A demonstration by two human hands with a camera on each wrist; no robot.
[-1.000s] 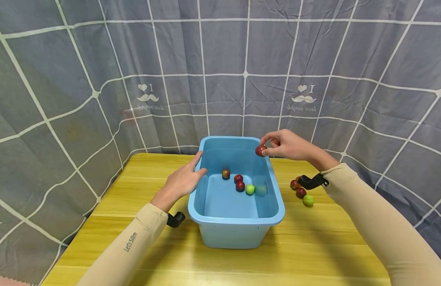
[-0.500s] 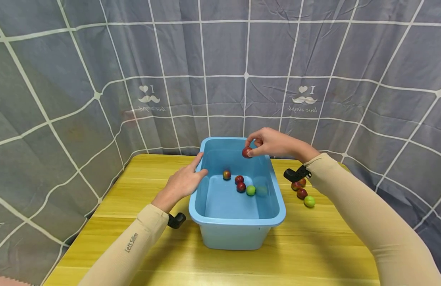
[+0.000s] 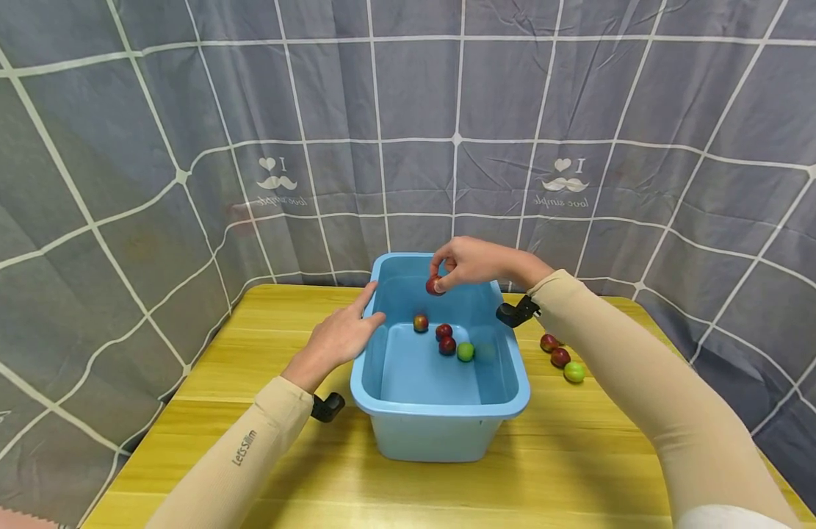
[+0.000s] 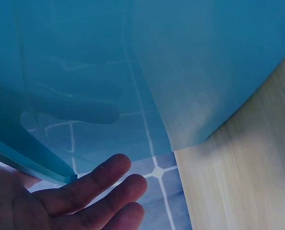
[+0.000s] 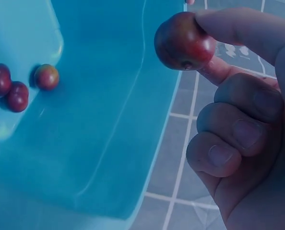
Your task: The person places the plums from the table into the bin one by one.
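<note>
Head view: the right hand [image 3: 472, 262] pinches a red fruit [image 3: 434, 286] between thumb and index finger, other fingers curled, above the blue tub [image 3: 441, 409]; the left hand [image 3: 336, 336], thumb apart from extended fingers, rests on the tub's left rim

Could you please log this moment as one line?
right hand pinches red fruit over blue tub | left hand on tub rim | four fruits in tub

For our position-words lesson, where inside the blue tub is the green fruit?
In the head view, the green fruit lies in the blue tub, close to its right wall, just right of a dark red fruit.
</note>
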